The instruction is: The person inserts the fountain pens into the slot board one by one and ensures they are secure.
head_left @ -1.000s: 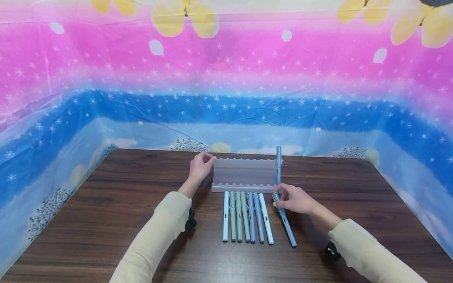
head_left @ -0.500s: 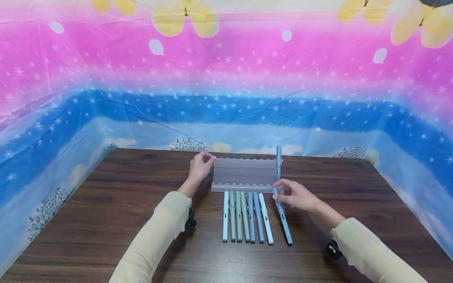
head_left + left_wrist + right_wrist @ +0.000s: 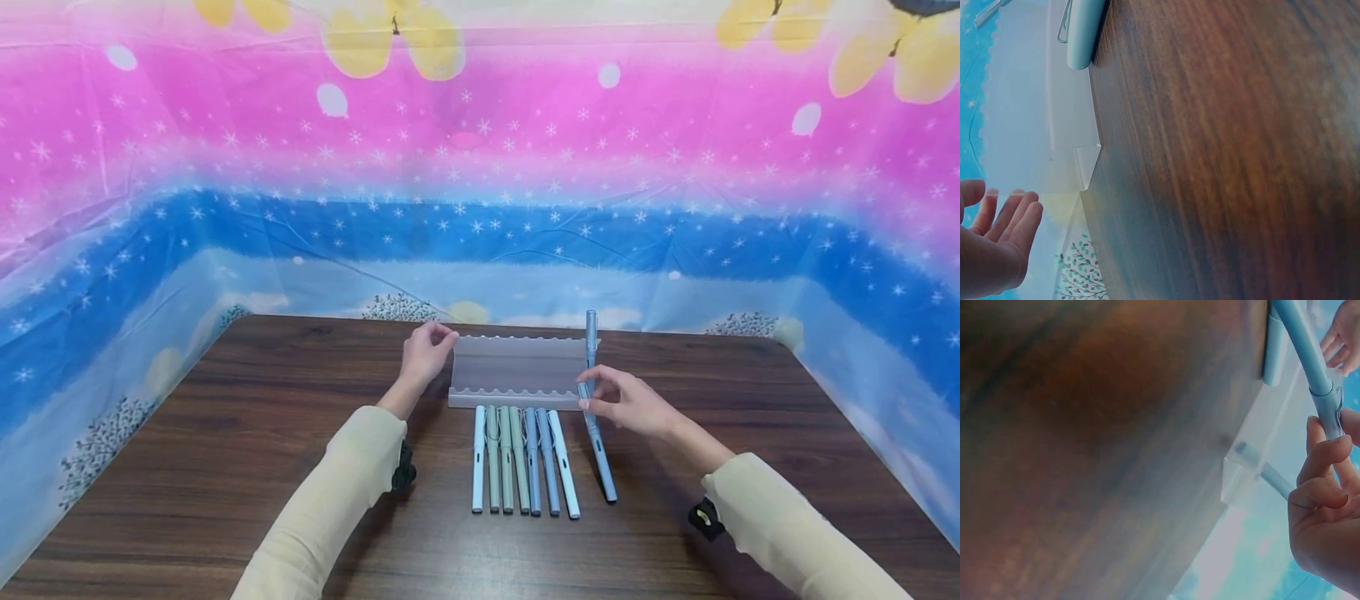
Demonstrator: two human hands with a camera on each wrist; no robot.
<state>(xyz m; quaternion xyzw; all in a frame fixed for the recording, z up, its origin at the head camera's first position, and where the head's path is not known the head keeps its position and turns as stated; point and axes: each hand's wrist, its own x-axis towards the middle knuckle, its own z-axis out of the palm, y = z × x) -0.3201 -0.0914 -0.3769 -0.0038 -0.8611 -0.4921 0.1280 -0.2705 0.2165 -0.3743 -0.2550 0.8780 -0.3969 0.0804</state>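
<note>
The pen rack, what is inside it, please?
One blue pen, at the rack's right end. In the head view, the right hand and held pen cover its lower part.

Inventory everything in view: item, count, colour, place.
Pen rack: 1, translucent, on table
Racked pen: 1, blue, rack's right end
Held pen: 1, blue, in right hand
Outer pens: 2, pale blue, ends of row before rack
Green pens: 3, green, in row
Inner pens: 2, blue, in row
Table: 1, brown, under rack
Backdrop: 1, multicoloured, behind table
Dark shape: 1, unidentified, top right edge
Wristbands: 2, black, at cuffs
Sleeves: 2, cream, both arms
Left hand: 1, bare, pinching rack's corner
Right hand: 1, bare, pinching held pen
</note>
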